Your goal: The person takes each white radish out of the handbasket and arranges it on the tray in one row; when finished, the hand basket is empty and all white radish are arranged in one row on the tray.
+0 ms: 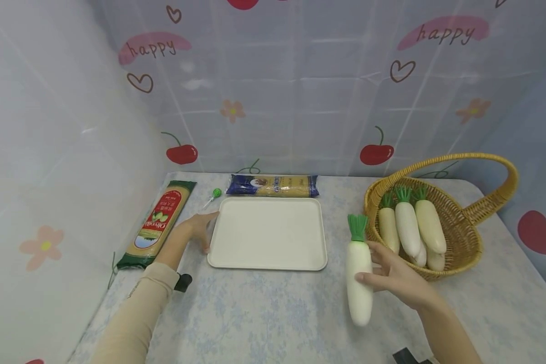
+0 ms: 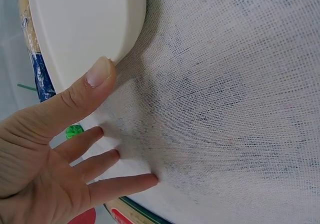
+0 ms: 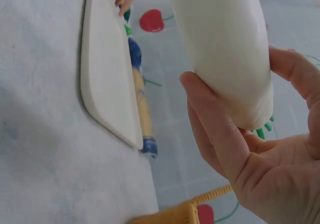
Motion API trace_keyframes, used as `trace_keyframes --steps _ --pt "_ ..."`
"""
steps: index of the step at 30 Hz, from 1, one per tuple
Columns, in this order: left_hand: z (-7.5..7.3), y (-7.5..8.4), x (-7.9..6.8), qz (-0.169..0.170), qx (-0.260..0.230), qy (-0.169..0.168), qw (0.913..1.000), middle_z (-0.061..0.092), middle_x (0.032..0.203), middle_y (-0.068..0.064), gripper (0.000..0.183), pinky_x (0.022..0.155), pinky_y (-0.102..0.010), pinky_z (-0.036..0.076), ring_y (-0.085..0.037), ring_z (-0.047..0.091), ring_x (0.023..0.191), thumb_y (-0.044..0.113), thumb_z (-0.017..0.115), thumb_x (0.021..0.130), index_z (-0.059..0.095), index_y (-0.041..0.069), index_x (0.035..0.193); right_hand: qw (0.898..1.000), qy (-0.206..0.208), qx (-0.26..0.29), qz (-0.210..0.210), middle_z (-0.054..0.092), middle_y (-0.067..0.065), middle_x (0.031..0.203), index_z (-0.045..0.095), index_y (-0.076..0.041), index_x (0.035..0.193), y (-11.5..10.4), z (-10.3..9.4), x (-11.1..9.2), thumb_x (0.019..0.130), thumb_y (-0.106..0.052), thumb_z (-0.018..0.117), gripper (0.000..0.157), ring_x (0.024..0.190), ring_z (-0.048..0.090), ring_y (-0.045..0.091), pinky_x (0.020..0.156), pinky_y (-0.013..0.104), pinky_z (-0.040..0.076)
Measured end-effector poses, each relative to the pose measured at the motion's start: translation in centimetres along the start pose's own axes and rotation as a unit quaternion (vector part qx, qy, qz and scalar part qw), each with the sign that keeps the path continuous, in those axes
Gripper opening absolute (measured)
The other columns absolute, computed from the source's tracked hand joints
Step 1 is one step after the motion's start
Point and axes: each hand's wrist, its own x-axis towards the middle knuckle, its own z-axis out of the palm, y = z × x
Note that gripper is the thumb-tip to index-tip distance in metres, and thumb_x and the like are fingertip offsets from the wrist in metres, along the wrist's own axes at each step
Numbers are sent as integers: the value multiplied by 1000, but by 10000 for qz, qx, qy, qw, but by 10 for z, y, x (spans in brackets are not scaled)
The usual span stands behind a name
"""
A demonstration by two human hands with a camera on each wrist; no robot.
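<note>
Right hand point(image 1: 393, 277) is closest to us, and its thumb and fingers wrap around a big white radish point(image 1: 359, 275) with a green top. In the right wrist view the thumb point(image 3: 220, 129) curls over one side of the radish point(image 3: 225, 44) and the other fingers hold the far side. The radish is just to the right of the white tray point(image 1: 267, 232), between the tray and the basket point(image 1: 464, 242). I cannot tell if its bottom end touches the desk point(image 1: 273, 313).

Left hand point(image 1: 199, 228) is at the left edge of the tray. Its fingers are spread out flat on the desk cloth and it holds nothing. In the left wrist view the thumb point(image 2: 85, 92) touches the round corner of the tray point(image 2: 85, 24), and the other fingers point(image 2: 120, 184) press on the cloth beside it.

Right of the tray, the yellow basket with a tall handle holds 3 radishes point(image 1: 409, 227) with green tops and more white ones under them. Behind the tray lies a blue pack of noodles point(image 1: 273, 185), touching or almost touching its far edge. Left of the tray lies a long green and red pack of noodles point(image 1: 156, 222). A green lollipop point(image 1: 216, 193) sits near the tray's far left corner.
</note>
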Motion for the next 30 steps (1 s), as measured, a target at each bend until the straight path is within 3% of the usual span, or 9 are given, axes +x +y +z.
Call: trace_keyframes --steps 12,30 --pt "-2 1 0 -31 0 -16 10000 29 148 -26 117 104 -57 33 -46 24 136 7 89 56 21 10 151 9989 -228 -397 119 37 33 136 10 3 147 -13 7 49 84 -20 68 88 110 57 38 77 42 54" --pt "0 1 -1 -9 -15 -5 10000 28 148 -26 117 103 -56 34 -46 24 136 7 89 56 20 10 151 9983 -383 -418 124 46 26 123 21 -2 145 -31 43 113 81 -22 70 83 107 58 37 71 41 56"
